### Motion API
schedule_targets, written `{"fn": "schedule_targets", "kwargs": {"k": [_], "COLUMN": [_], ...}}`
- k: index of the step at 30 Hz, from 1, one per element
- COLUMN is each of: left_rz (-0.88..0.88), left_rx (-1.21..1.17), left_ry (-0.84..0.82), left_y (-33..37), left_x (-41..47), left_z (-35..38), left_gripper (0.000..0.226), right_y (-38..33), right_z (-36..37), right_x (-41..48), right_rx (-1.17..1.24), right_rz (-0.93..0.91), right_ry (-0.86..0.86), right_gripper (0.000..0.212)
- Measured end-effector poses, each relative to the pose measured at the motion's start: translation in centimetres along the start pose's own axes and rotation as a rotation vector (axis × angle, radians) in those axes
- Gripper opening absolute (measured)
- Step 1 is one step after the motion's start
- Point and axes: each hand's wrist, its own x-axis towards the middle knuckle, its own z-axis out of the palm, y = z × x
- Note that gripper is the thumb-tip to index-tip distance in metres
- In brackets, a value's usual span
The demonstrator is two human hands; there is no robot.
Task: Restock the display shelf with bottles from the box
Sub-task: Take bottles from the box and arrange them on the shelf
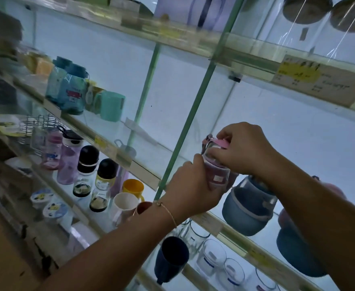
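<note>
Nearest us, low down, a navy cup [171,257] and clear jars [212,255] stand below the shelf [233,233]. Above them our left hand [191,185], a bracelet [168,211] at its wrist, curls its fingers round the lower body of the pink bottle [217,177]. Our right hand [243,148] pinches the bottle just under its pink lid [221,143]. The bottle is tilted, held at the shelf's front edge, just beside a blue bottle [248,206] partly behind our right forearm; we cannot tell whether its base touches the shelf. Farther left, past the glass divider [185,127], stand black-capped bottles [87,164] and cups [126,203]. Farthest, teal bottles [71,91] and a teal mug [112,107] sit on the higher shelf [82,128].
</note>
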Motion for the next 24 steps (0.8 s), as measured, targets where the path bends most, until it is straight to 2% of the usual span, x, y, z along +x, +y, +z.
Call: {"fn": "schedule_targets", "kwargs": {"k": [8,11,13,14,16,17,19,21,24], "left_rz": [-0.005,-0.041,-0.003,0.058,0.211,0.272,0.327,0.313,0.264], "left_rx": [-0.028,-0.015,0.054,0.106,0.15,0.126,0.091,0.112,0.142], "left_ry": [-0.048,-0.067,0.064,0.164,0.308,0.315,0.239,0.127,0.047], "left_y": [-0.2,-0.1,0.3,0.8,1.8,2.3,3.3,4.2,5.2], "left_x": [0.3,-0.3,-1.1,-1.7,-2.8,-3.2,-3.6,-3.7,-3.6], "left_z": [0.0,-0.1,-0.1,0.0,0.5,0.8,1.5,2.2,3.4], "left_gripper": [0.062,0.082,0.094,0.09,0.07,0.058,0.045,0.051,0.06], "right_y": [0.4,1.2,2.2,2.7,3.7,4.1,4.6,5.0,5.8], "right_z": [-0.2,-1.3,-2.3,-2.8,-3.4,-3.4,-3.5,-3.6,-3.8], "right_x": [0.4,0.2,-0.1,-0.3,-0.8,-1.0,-1.5,-2.2,-2.9], "right_rx": [-0.047,-0.002,0.031,0.04,0.05,0.042,0.021,0.015,0.014], "right_rz": [-0.011,-0.004,0.016,0.036,0.077,0.086,0.094,0.106,0.126], "right_ry": [-0.028,-0.043,-0.026,-0.019,-0.018,-0.023,-0.035,-0.049,-0.067], "right_gripper": [0.04,0.045,0.046,0.046,0.042,0.04,0.037,0.036,0.038]}}
